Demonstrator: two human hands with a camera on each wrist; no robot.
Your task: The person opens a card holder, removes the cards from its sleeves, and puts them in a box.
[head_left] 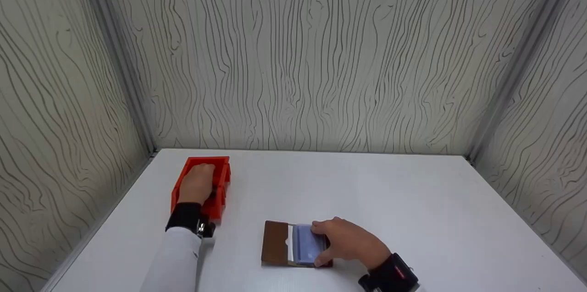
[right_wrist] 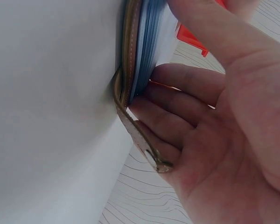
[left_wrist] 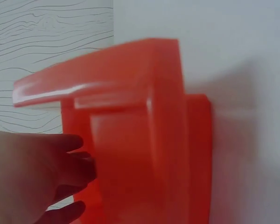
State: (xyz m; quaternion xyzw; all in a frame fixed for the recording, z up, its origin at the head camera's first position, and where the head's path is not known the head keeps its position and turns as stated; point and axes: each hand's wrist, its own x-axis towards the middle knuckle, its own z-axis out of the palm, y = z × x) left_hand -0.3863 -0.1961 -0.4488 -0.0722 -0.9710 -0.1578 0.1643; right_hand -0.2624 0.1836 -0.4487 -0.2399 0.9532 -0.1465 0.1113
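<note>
A brown card holder (head_left: 275,243) lies unfolded on the white table, with a stack of clear bluish card sleeves (head_left: 308,244) inside. My right hand (head_left: 351,242) spans its right part and grips it, the thumb at the near edge and fingers at the far edge. Seen from the right wrist, the layered sleeves (right_wrist: 148,42) stand between thumb and fingers (right_wrist: 177,105), and a strap with a snap (right_wrist: 142,140) sticks out. At the left, my left hand (head_left: 197,184) reaches down into a red plastic bin (head_left: 222,186). The left wrist view shows its fingers (left_wrist: 72,142) loosely bent beside the bin wall, nothing visible between them.
Wood-grain panels (head_left: 293,63) close off the back and both sides of the white table (head_left: 390,195). Grey metal posts (head_left: 121,63) stand at the corners. The bin's contents are mostly hidden by the left hand.
</note>
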